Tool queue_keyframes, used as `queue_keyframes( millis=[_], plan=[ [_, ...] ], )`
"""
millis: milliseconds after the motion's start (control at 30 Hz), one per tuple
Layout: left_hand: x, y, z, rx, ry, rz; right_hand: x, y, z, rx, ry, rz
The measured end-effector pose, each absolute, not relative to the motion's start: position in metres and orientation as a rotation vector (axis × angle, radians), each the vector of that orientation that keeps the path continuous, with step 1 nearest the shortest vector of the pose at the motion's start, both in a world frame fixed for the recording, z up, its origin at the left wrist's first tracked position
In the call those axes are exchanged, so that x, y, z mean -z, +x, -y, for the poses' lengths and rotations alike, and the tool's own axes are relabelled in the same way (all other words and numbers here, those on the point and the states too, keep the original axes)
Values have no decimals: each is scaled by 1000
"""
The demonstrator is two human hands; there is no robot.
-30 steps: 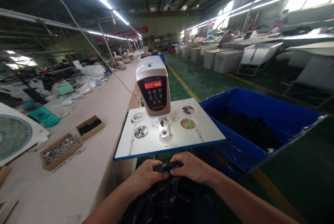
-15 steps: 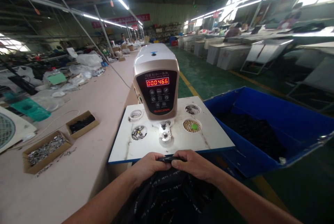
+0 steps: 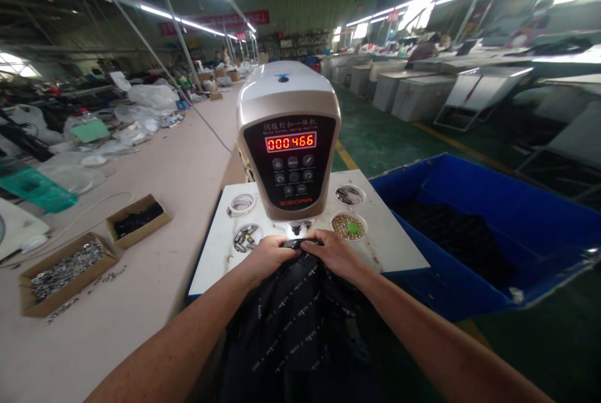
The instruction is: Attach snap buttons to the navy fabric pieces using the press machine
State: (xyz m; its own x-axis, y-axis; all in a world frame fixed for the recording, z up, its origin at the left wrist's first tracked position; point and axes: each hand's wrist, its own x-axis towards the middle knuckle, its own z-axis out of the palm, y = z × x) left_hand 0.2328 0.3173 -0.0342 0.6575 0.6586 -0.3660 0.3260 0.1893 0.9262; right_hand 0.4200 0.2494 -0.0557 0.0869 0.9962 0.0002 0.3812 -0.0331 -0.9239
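A dark garment (image 3: 295, 321) with small white printing hangs down toward me, its upper edge pinched between both hands. My left hand (image 3: 270, 256) is closed on that edge at the left. Close beside it, my right hand (image 3: 331, 249) grips the same edge with thumb and fingers. Both hands are over the front of the white work plate (image 3: 277, 268), right below the head of the button attaching machine (image 3: 290, 140). Its red display reads 000466. The garment edge lies just under the machine's punch (image 3: 295, 228); whether they touch I cannot tell.
Round wells in the plate hold metal parts (image 3: 246, 238) and gold-coloured pieces (image 3: 347, 226). Cardboard boxes of silver fasteners (image 3: 68, 271) and black pieces (image 3: 138, 218) stand on the long table (image 3: 141, 303) at left. A blue bin (image 3: 451, 171) with dark cloth is at right.
Both hands have moved forward and up over the plate, carrying the garment edge from the plate's front to beneath the machine head. The view has come closer to the machine.
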Motion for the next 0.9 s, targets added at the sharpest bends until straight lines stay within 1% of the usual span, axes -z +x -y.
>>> queue_keyframes(
  millis=[133,433,600,900],
  plan=[
    [35,234,-323,-209,1425,-938,56,429,-253,-1076,-1500,1456],
    [33,241,-336,-282,1557,-946,50,425,-270,-820,-1612,1518],
    [35,241,-343,-325,1643,-938,48,424,-275,-770,-1607,1557],
    [49,240,-353,-280,1448,-920,50,423,-277,-710,-1671,1592]
  ],
)
